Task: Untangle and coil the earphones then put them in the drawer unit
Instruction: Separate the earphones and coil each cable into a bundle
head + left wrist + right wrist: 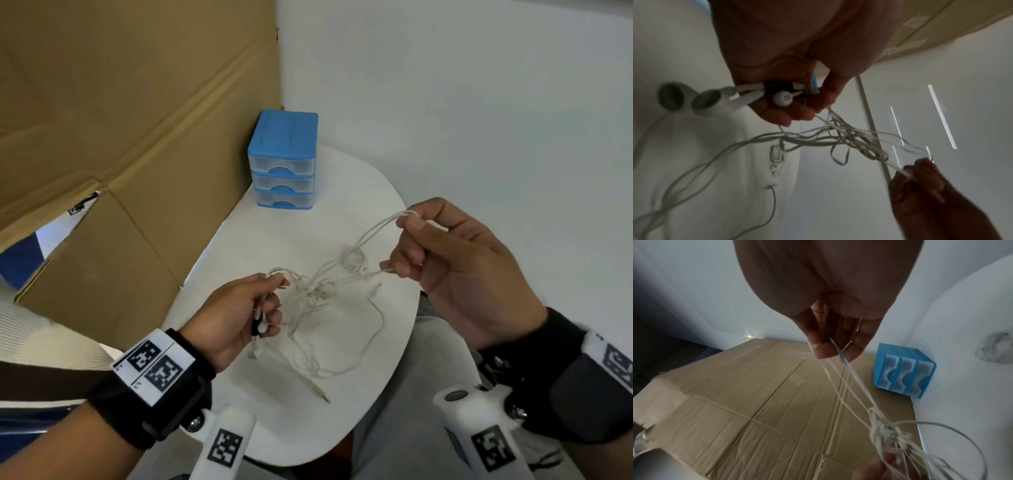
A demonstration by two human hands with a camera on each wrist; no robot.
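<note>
White earphones (pixel 320 291) hang in a tangled knot between my two hands above the round white table (pixel 359 428). My left hand (pixel 263 305) grips the earbud ends; in the left wrist view several earbuds (pixel 780 98) stick out of its curled fingers. My right hand (pixel 407 246) pinches loops of the cord higher up and to the right, pulling strands (pixel 840 369) away from the knot (pixel 885 431). Loose cord trails onto the table, ending in a jack plug (pixel 320 394). The blue drawer unit (pixel 282 161) stands at the table's far edge, its three drawers shut.
A large cardboard sheet (pixel 102 137) leans along the left side of the table, right beside the drawer unit. A white wall (pixel 479 85) rises behind and to the right. The table's near edge curves just in front of my wrists.
</note>
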